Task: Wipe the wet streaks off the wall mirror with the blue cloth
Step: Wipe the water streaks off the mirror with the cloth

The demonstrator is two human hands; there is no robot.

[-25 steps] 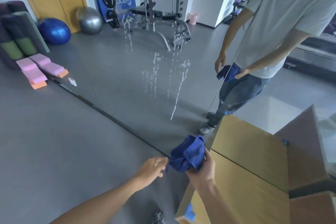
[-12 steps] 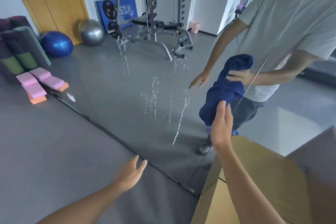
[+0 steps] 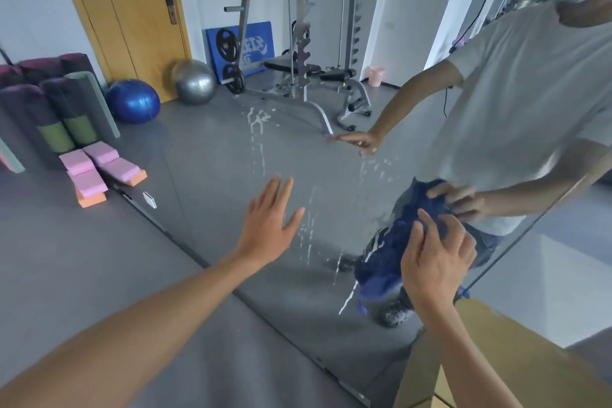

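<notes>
My right fingers (image 3: 427,225) spread, pressing the blue cloth (image 3: 384,262) against the wall mirror (image 3: 205,156); left hand (image 3: 268,225) open, empty. Most wet streaks (image 3: 256,129) beside the cloth remain.

Large frameless wall mirror (image 3: 212,156), filling the centre and right of the frame; its lower edge runs diagonally from the left middle to the bottom right, meeting the grey floor. Whitish wet streaks (image 3: 256,139) run down the glass in thin vertical trails, one group at upper centre, others lower toward centre right. Crumpled dark blue cloth (image 3: 385,262), bunched in soft folds at lower right of centre, apparently pressed flat against the glass beside the lowest streaks, its reflection merging with it.
</notes>
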